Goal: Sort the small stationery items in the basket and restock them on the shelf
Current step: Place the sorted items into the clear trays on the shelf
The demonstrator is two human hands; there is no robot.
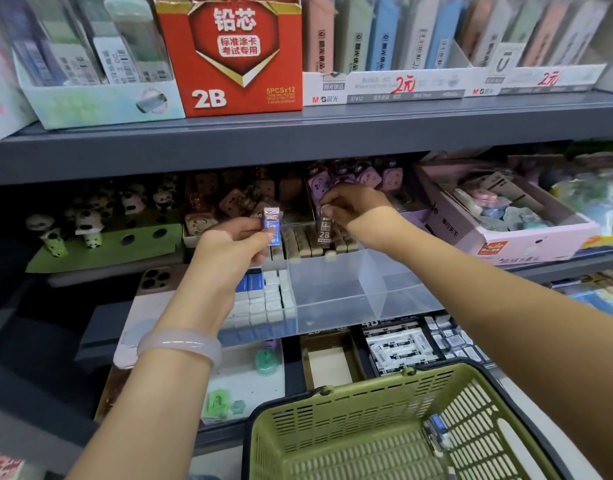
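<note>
- Hands reach over a green basket (350, 424) toward the middle shelf (229, 157) of a stationery display.
- Left hand (229, 244) pinches a small blue-and-white packet (272, 226) between thumb and fingers, holding it upright above a row of blue and white erasers (267, 299); a pale bangle (179, 344) sits on that wrist.
- Right hand (353, 202) pinches the top of a dark packet marked 2B (324, 230), which hangs just above a row of similar dark packets (315, 242) at the back of a clear plastic tray (367, 292).
- Front part of the tray shows bare clear compartments.
- Basket sits low in front of the person; a small blue-and-white item (436, 434) lies inside near its right wall.
- Upper shelf carries a red carton marked 2B (229, 57), beside white display boxes (384, 84) of pastel cases priced in red.
- Panda figures (87, 223) stand at the left of the middle shelf, and a pink box (526, 244) of mixed erasers sits at the right.
- Below the tray lie black-and-white wrapped erasers (398, 344).
</note>
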